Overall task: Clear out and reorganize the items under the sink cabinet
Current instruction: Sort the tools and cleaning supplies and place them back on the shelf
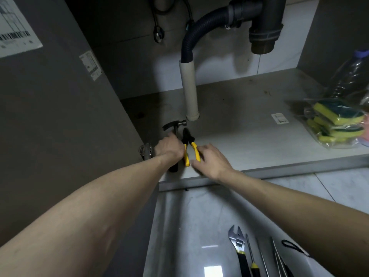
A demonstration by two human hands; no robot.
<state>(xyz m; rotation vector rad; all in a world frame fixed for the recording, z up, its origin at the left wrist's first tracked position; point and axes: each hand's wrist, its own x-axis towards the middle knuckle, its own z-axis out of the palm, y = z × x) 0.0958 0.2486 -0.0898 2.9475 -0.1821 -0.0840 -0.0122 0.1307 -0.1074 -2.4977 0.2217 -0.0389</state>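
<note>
Clear bag (330,124) on the cabinet floor (239,120) holds yellow-green sponges (337,116).

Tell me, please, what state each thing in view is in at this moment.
left hand: grips the hammer handle.
right hand: fingers on a yellow pliers handle.
hammer: lying on the cabinet floor.
pliers: lying flat, handles spread apart.
sponges: bagged, stacked at the right.
plastic bottle: upright, capped.
wrench: lying on the tiles outside.
</note>
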